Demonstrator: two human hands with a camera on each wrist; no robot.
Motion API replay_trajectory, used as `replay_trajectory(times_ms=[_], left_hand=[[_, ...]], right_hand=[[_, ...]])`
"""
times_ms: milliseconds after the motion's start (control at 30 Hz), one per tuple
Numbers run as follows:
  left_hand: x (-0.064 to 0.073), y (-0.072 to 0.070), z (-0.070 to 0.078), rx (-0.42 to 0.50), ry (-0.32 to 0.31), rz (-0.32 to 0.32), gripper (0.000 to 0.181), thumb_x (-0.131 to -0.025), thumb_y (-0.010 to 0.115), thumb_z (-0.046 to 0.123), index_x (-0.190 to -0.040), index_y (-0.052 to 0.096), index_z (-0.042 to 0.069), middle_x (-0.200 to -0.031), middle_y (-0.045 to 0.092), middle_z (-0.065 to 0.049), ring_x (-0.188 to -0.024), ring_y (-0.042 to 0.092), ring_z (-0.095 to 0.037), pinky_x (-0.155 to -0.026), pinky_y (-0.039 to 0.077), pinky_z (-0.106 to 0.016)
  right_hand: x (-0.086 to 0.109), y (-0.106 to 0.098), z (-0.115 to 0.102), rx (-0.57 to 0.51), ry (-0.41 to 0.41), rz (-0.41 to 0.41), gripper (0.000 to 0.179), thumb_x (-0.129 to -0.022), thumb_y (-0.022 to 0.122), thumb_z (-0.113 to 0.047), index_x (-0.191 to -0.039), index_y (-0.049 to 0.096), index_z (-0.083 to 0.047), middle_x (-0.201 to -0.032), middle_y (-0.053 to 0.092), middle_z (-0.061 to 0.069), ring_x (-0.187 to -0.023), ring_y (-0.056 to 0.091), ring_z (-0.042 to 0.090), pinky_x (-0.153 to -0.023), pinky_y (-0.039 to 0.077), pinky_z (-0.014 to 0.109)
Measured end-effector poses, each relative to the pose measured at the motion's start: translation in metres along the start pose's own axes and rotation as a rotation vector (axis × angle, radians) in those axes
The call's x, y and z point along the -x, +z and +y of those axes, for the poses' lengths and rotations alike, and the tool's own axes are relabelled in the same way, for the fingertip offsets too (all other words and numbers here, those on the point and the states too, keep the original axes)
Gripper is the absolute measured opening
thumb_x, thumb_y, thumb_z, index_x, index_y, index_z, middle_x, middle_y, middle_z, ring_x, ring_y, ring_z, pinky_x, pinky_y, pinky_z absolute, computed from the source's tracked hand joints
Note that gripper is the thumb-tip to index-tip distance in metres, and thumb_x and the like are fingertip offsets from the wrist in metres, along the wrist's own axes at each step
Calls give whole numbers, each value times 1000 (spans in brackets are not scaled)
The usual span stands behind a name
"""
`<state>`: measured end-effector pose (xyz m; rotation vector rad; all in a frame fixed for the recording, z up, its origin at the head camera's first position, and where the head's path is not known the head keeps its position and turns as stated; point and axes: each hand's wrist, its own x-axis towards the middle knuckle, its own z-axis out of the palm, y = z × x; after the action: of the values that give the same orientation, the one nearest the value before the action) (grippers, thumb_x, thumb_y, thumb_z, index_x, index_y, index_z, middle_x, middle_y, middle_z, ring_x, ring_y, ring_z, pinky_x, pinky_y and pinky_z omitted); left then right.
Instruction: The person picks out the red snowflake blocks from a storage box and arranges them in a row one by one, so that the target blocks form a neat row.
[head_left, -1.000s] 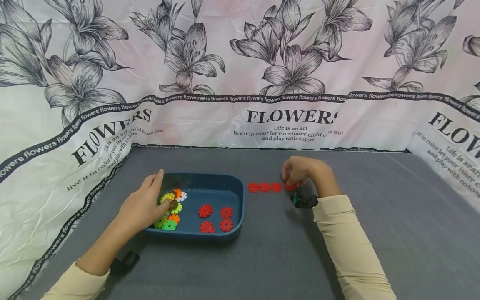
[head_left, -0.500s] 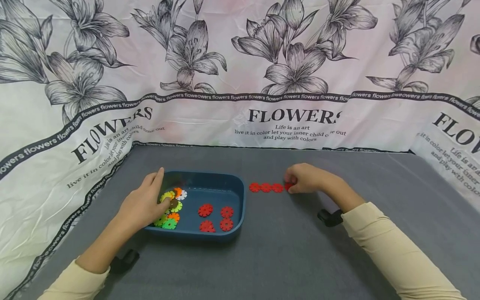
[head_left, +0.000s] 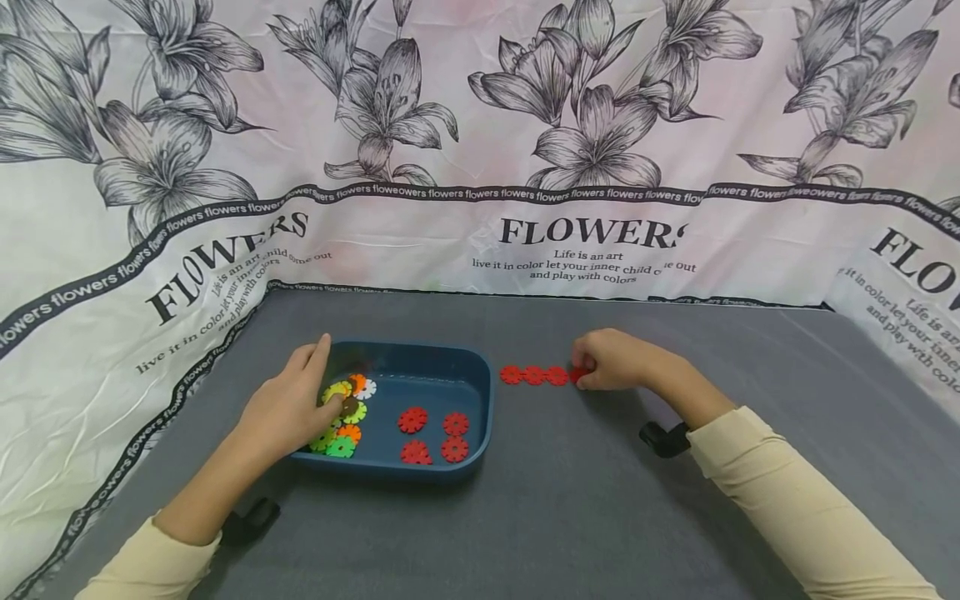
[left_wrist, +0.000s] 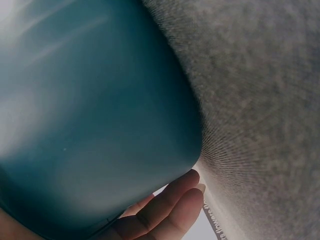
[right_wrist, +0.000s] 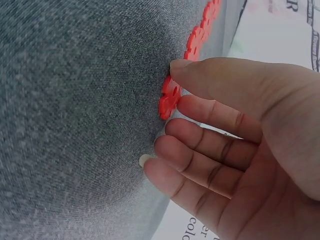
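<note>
A blue plastic tray (head_left: 405, 371) stands left of centre in the head view. My left hand (head_left: 288, 408) grips its left side, thumb over the rim and inside. In the left wrist view the fingers (left_wrist: 175, 212) lie against the tray's outer wall (left_wrist: 110, 110). To the right of the tray, a row of red notched discs (head_left: 533, 375) lies on the cloth. My right hand (head_left: 618, 358) is at the row's right end. Seen from the right wrist, thumb and index finger pinch a red notched disc (right_wrist: 170, 97), while the other fingers are loosely bent.
Inside the tray, several red discs (head_left: 454, 423) lie at the right and a pile of yellow, green, orange and white discs (head_left: 341, 447) at the left. Grey cloth (head_left: 540, 500) covers the table. A flower-printed curtain (head_left: 420, 242) stands behind it.
My right forearm and wrist have swung out to the right, while the fingers stay at the row's right end. My left hand and the tray look unchanged. The view has shifted slightly.
</note>
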<state>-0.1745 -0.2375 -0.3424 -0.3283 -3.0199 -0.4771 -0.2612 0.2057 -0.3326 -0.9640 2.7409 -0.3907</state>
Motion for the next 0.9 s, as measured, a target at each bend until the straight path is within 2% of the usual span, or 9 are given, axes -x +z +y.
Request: replay_trajectory(times_ms=[167,400,700,800,900], left_hand=[[1,0,0,-3,-3,1,85,-93,63,22,-158,15,-5,-151,30,-31,-60,53,-25,-58,47,-44],[1,1,0,3,-7,0,85,-93,63,21,-158,14,-4,-152,29,-31,-53,47,-22,-52,41,-38],[0,0,0,-1,-9,4,85,-92,64,21,-157,17,-5,-151,30,-31,-55,48,-22,-55,46,-41],[0,0,1,-3,-7,4,85,-92,64,21,-157,16,-6,-151,30,-31,-54,48,-22,-55,45,-40],[1,0,1,2,-5,3,85,-92,64,21,-158,16,-5,-151,30,-31,-53,47,-22,-53,43,-39]], right_hand=[[-1,-1,-2,-6,-3,-2,10,-84,76,-5,-85,66,-7,-73,54,-1,-69,50,15,-65,44,34],[-2,0,-1,-3,4,-9,10,-84,76,-6,-87,66,-7,-75,55,-1,-70,50,15,-65,44,34],[-2,-3,-3,3,-1,-21,11,-84,77,-7,-88,67,-6,-76,56,-1,-71,50,15,-66,44,34],[-2,-7,-9,20,-13,-9,12,-85,75,-9,-93,68,-5,-80,59,0,-73,53,15,-68,46,36],[-3,-11,-20,61,-51,40,12,-87,73,-10,-97,69,-4,-89,63,3,-80,58,18,-74,50,40]])
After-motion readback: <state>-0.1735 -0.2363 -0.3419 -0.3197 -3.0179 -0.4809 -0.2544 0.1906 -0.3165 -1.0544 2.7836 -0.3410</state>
